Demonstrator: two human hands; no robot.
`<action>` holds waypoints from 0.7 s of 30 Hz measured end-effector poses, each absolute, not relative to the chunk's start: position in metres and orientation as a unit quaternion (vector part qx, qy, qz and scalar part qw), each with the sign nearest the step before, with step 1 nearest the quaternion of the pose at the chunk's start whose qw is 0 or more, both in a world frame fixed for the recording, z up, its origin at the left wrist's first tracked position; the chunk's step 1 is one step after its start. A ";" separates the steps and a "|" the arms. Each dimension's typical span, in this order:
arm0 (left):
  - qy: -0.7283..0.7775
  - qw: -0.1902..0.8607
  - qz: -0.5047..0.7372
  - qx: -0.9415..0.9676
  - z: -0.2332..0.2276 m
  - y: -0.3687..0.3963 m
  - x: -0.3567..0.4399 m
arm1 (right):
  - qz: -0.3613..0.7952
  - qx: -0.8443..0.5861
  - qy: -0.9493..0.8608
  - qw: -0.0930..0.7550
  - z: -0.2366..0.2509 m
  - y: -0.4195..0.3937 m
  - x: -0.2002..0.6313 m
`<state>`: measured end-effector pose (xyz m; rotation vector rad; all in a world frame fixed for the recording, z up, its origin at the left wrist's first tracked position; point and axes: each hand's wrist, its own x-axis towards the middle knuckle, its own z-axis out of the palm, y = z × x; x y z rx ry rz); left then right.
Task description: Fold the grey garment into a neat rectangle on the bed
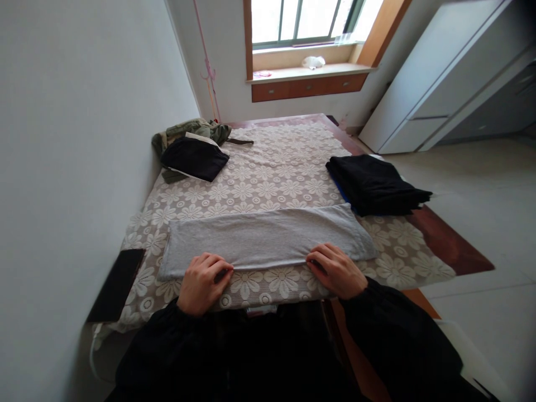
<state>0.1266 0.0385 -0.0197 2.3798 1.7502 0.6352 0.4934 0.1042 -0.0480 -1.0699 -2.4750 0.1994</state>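
Observation:
A grey garment [268, 235], folded into a long flat strip, lies across the near part of the table; I cannot tell what kind of clothing it is. My left hand [205, 282] pinches its near edge left of the middle, thumb and fingers pressed together. Further right along the same edge, my right hand [337, 271] grips the cloth in a similar pinch. The strip rests flat on the lace tablecloth [285, 282], its right end close to a stack of folded black clothes [377, 184].
At the back left lie a green bag or garment [201, 131] and a folded black cloth [195, 159]. A dark tablet-like device [117, 285] with a white cable [94, 354] sits by the left wall. The table's bare reddish corner [456, 243] juts out at right.

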 end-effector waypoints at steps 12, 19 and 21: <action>0.557 0.111 0.196 0.799 -0.014 0.047 0.167 | 0.084 -0.366 -0.907 0.189 -0.032 0.096 0.447; 0.540 0.127 0.201 0.808 -0.021 0.062 0.202 | 0.094 -0.350 -0.910 0.202 -0.039 0.097 0.394; 0.542 0.135 0.209 0.802 -0.023 0.063 0.202 | 0.100 -0.352 -0.906 0.212 -0.040 0.098 0.393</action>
